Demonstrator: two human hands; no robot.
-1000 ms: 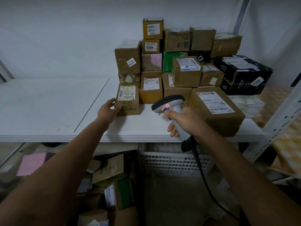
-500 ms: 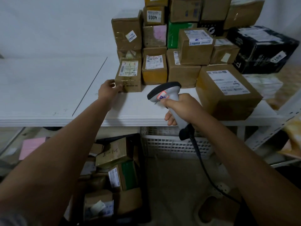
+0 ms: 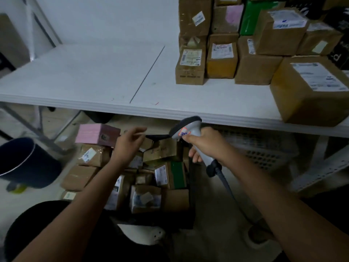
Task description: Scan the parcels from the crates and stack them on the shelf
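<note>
My right hand (image 3: 204, 144) grips a grey barcode scanner (image 3: 187, 130) just below the shelf's front edge; its cable hangs down to the floor. My left hand (image 3: 128, 143) hovers with relaxed fingers, holding nothing, above a dark crate (image 3: 188, 220) on the floor filled with several brown parcels (image 3: 145, 198). A pink-topped box (image 3: 94, 136) sits at the crate's far left. On the white shelf (image 3: 94, 76) a stack of scanned parcels (image 3: 222, 59) fills the right side; the small brown box (image 3: 190, 66) I last touched stands at the stack's left end.
A dark round bin (image 3: 24, 163) stands on the floor at the left. A white perforated crate (image 3: 264, 148) sits under the shelf on the right. A large brown box (image 3: 309, 89) overhangs the shelf's front right. My dark-clad knee (image 3: 37, 224) is at the bottom left.
My left hand left the small box on the shelf and dropped down over the floor crate. My view tilted downward, and the scanner came down below the shelf edge.
</note>
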